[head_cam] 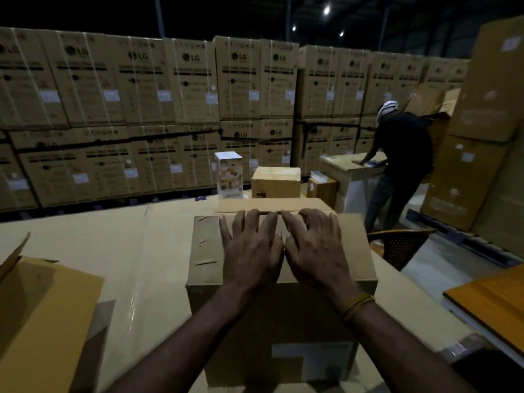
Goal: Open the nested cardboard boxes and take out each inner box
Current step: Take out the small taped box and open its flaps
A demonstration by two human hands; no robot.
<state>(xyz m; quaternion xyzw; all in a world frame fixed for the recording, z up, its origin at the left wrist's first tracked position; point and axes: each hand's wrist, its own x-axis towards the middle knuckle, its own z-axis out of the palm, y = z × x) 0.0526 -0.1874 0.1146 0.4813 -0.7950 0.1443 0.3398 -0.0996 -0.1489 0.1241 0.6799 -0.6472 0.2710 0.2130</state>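
Cardboard, plain brown and matte, makes the closed box (280,279) that stands in front of me on the work surface (127,251); I rest my left hand (252,251) and right hand (314,251) flat on its near top flap, side by side, fingers straight and spread, gripping nothing. I judge the fingertips reach the flap's far edge at the middle seam so as to lift it; the far flap looks already raised a little.

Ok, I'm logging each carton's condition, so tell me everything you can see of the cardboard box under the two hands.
The cardboard box is plain brown corrugated card, standing upright on a cardboard-covered work surface. Its top looks mostly closed, with a far flap slightly raised. The top's left part shows small tears. A white label sits on the near face. The left hand and right hand lie flat on top, fingertips at the far edge.
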